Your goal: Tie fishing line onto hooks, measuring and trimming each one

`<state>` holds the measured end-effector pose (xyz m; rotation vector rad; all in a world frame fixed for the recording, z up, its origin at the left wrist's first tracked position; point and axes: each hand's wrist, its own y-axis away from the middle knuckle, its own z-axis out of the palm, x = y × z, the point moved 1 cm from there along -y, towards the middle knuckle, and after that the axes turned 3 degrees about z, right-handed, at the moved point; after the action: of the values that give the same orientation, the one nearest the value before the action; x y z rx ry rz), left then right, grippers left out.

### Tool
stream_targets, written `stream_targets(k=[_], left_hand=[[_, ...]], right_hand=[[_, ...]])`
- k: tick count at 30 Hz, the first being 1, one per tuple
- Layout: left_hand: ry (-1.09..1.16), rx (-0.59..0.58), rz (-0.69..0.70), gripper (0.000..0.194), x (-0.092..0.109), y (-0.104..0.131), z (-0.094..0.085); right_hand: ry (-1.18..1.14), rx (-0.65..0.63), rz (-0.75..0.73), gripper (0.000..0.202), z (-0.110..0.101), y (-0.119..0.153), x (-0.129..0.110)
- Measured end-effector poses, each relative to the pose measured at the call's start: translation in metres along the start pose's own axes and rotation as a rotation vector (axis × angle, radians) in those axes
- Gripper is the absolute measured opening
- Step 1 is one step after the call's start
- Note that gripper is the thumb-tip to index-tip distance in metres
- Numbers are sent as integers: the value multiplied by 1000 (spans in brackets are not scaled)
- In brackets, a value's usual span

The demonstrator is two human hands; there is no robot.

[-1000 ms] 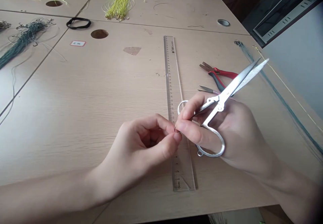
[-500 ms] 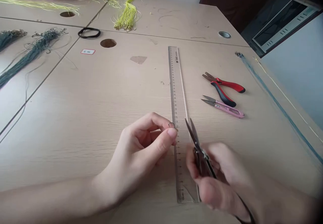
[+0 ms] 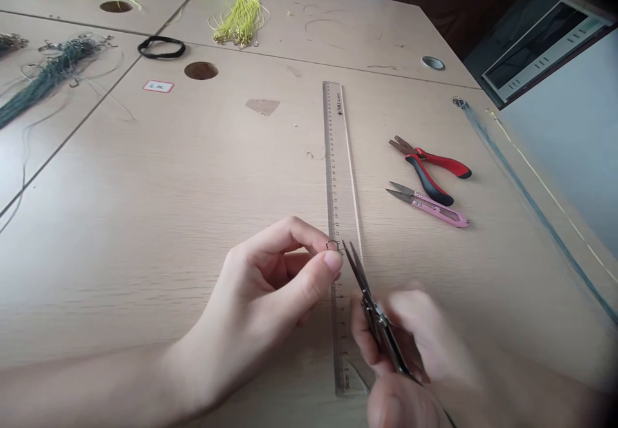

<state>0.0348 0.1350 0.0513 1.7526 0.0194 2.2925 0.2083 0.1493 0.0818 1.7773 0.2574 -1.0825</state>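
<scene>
A small dark fish hook (image 3: 332, 246) is pinched between thumb and forefinger of my left hand (image 3: 280, 280); much of it is hidden by the fingertips. My right hand (image 3: 410, 338) grips a pair of metal scissors (image 3: 367, 293), blades slightly parted and pointing up and left. The blade tips are just right of the hook and the left fingertips; I cannot tell whether they touch anything. Under both hands lies a clear plastic ruler (image 3: 344, 158), running away from me. A thin line end (image 3: 357, 376) shows near the ruler's zero mark.
Red-and-black pliers (image 3: 429, 167) and pink thread snips (image 3: 429, 206) lie right of the ruler. Blue line (image 3: 526, 193) with hooks runs along the right edge. Grey-green bundles (image 3: 53, 71), a black band (image 3: 161, 47) and yellow strands (image 3: 239, 19) lie further off.
My right hand has brought the scissors left and slightly nearer me, so the blade tips are closer to the hook. My left hand keeps its pinch. The view has shifted slightly.
</scene>
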Motion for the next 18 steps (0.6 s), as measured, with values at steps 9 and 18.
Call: stream_targets(k=[9, 18], left_hand=[[17, -10, 31, 15, 6, 1, 3], [-135, 10, 80, 16, 7, 0, 2]], right_hand=[[-2, -15, 108, 48, 0, 0, -5], [-11, -1, 91, 41, 1, -2, -6]])
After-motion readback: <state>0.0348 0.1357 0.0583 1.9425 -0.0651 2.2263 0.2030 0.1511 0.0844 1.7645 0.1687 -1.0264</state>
